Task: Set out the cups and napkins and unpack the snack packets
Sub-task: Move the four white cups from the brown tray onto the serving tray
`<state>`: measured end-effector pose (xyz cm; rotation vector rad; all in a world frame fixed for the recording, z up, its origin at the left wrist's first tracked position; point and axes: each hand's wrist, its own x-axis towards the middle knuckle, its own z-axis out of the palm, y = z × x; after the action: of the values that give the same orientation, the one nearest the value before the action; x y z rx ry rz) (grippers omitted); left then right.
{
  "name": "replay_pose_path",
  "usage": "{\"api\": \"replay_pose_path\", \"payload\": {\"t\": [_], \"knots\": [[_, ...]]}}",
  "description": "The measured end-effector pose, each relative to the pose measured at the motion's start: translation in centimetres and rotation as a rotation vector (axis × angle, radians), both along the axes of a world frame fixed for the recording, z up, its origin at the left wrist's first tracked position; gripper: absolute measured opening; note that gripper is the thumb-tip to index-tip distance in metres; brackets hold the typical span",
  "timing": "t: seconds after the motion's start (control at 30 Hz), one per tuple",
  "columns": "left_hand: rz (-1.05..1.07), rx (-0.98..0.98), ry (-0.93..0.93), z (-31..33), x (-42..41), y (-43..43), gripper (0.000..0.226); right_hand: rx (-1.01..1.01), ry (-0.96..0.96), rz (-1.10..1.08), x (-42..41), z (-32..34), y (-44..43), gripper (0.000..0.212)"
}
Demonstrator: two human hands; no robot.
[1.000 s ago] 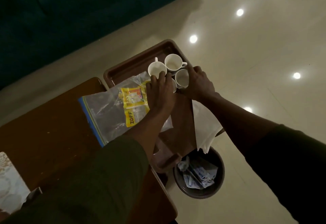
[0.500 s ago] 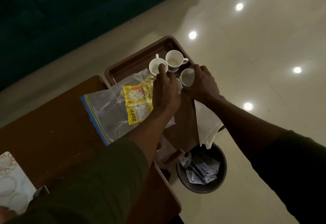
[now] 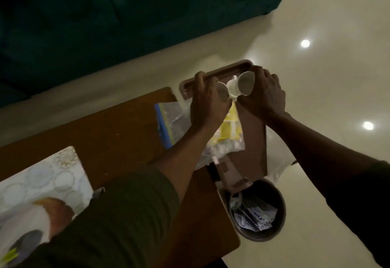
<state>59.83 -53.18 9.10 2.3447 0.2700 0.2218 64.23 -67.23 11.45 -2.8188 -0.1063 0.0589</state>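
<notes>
Lifting: white cups off tray's far end.
Fingers: left hand, right hand curled round cups.
Next: needs upright set-down, table's bare middle.

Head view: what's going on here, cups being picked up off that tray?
Yes. Both hands are lifting white cups above the brown tray: the left hand grips one cup, the right hand holds others, tilted. The zip bag of yellow snack packets lies on the tray, unopened it seems. A bin sits below.

Bag lies on tray and table; bin below the tray's near end
</notes>
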Motion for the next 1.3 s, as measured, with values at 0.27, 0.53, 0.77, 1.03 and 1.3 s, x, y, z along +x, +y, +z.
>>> {"api": "replay_pose_path", "payload": {"t": [0.27,0.53,0.77,1.03,1.3], "knots": [[0.197,0.116,0.126,0.0,-8.2,15.0,0.058,0.045,0.033,0.244,-5.6,0.3,15.2,0.065],[0.357,0.218,0.175,-1.2,-19.6,28.3,0.067,0.077,0.096,0.471,-13.9,-0.9,30.2,0.069],[0.494,0.209,0.188,-1.7,-28.7,36.1,0.059,0.071,0.176,0.638,-20.9,-2.0,38.8,0.077],[0.627,0.174,0.373,-5.0,-40.5,41.9,0.058,-0.014,0.326,0.967,-30.8,-5.6,45.6,0.075],[0.638,0.134,0.411,-6.4,-42.8,42.3,0.065,-0.062,0.313,1.157,-33.8,-7.7,45.9,0.071]]}}
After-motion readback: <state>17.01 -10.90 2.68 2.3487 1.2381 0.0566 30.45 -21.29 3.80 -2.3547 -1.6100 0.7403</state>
